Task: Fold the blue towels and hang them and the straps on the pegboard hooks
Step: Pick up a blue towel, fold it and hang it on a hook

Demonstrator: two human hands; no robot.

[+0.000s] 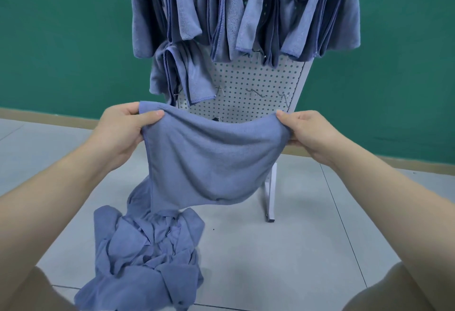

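Note:
A blue towel (211,158) hangs spread between my hands in front of the white pegboard (248,81). My left hand (123,131) pinches its upper left corner and my right hand (310,133) pinches the upper right corner; the top edge sags between them. Several folded blue towels (221,10) hang from hooks across the upper board, and one more (182,74) hangs lower on the left. Bare metal hooks (256,93) stick out of the lower board. A heap of loose blue towels (147,249) lies on the floor below the held towel. No straps are visible.
The pegboard stands on a white leg (270,195) on a grey tiled floor (283,249), against a green wall (61,40) with a tan skirting strip. My knees show at the bottom corners.

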